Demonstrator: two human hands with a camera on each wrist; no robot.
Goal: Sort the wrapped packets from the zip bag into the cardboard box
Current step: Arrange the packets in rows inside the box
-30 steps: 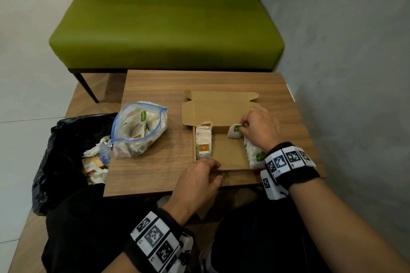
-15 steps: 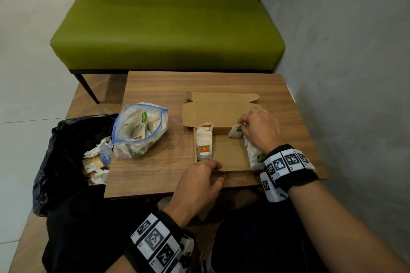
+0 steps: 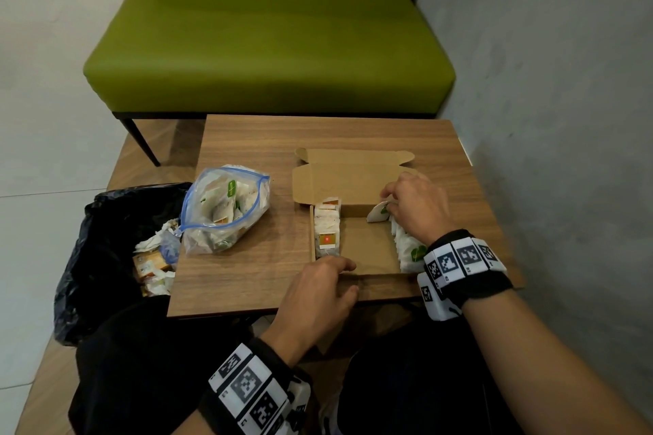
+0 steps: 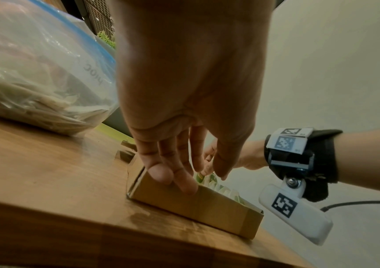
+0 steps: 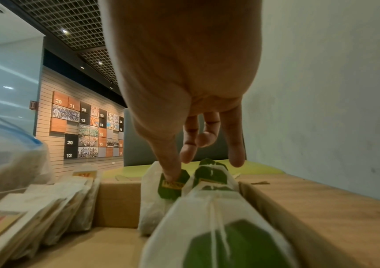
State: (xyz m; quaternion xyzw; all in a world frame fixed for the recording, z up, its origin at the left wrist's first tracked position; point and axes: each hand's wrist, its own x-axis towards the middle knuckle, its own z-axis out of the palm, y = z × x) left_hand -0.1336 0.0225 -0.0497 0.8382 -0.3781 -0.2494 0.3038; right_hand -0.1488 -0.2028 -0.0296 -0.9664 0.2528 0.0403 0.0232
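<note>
An open cardboard box (image 3: pixel 367 251) lies on the small wooden table (image 3: pixel 247 272). Orange-label packets (image 3: pixel 327 229) stand in a row along its left wall, and green-label packets (image 3: pixel 406 251) along its right wall. My right hand (image 3: pixel 413 208) is over the far end of the green row. Its thumb (image 5: pixel 173 172) presses the green tag of a leaning packet (image 5: pixel 159 197), and its fingers stay straight above. My left hand (image 3: pixel 318 290) rests with straight fingers (image 4: pixel 173 177) on the near left corner of the box (image 4: pixel 195 204). The zip bag (image 3: pixel 226 208) with more packets lies to the left.
A black rubbish bag (image 3: pixel 106 258) with torn wrappers sits on the floor left of the table. A green bench (image 3: pixel 268 46) stands behind the table. A grey wall (image 3: pixel 565 116) runs close along the right side. The box lid (image 3: pixel 353 176) is folded back.
Almost nothing has changed. My right hand stays at the leaning green-label packet with only small finger shifts, and my left hand stays on the corner of the box.
</note>
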